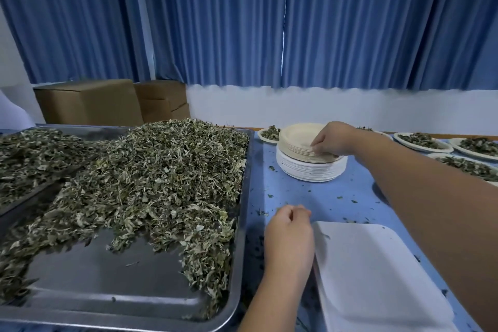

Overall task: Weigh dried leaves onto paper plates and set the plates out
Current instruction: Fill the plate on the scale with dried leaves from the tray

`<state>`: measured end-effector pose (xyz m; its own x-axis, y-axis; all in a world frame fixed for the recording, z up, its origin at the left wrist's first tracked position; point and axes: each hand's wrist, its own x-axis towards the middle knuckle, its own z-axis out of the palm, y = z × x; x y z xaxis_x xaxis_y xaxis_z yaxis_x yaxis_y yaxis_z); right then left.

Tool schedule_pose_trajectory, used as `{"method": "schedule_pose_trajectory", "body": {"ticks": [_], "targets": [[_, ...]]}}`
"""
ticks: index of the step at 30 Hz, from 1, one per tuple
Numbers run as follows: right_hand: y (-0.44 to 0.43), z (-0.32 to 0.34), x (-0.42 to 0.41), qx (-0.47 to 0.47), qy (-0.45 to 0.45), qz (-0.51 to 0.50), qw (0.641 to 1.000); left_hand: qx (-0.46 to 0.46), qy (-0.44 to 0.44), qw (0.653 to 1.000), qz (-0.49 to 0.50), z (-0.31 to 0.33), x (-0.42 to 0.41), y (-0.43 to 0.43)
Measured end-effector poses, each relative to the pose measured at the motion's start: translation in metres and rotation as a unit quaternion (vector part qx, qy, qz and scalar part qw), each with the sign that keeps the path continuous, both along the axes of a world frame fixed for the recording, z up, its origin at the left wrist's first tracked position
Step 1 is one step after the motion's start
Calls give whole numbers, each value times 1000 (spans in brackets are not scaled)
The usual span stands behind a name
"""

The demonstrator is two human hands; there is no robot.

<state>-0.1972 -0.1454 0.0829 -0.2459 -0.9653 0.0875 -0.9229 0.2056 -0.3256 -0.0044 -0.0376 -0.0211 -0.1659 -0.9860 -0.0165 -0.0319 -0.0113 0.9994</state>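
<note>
- Blue pleated curtains hung across the back wall, with brown cardboard boxes beneath them on my far left.
- On my feed the blue table was speckled with leaf crumbs.
- A steel tray filled the left side. The dried leaves were heaped over its far and right parts, and its near left floor was bare.
- The beige paper plates stood on the table just right of the tray's far corner. They lay flat, hollow side up, nested in an upright pile on a wider pile of white plates.
- The right hand reached forward and grasped the right-hand rim of the beige pile with curled fingers.
- The left hand was clenched in a fist, knuckles up, nothing showing inside it, between the steel tray and a white flat tray.
- That white tray's long axis ran away from me.
- Filled plates sat along the far right edge, each bearing leaves.
</note>
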Motion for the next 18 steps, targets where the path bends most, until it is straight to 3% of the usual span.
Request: {"method": "schedule_pose_trajectory", "body": {"ticks": [7,18], "targets": [[3,6,1,-15,11,1,1000,14,1,1000,8,1,0,-1],[47,2,10,-187,47,57,980,8,0,1000,3,5,3,-2]]}}
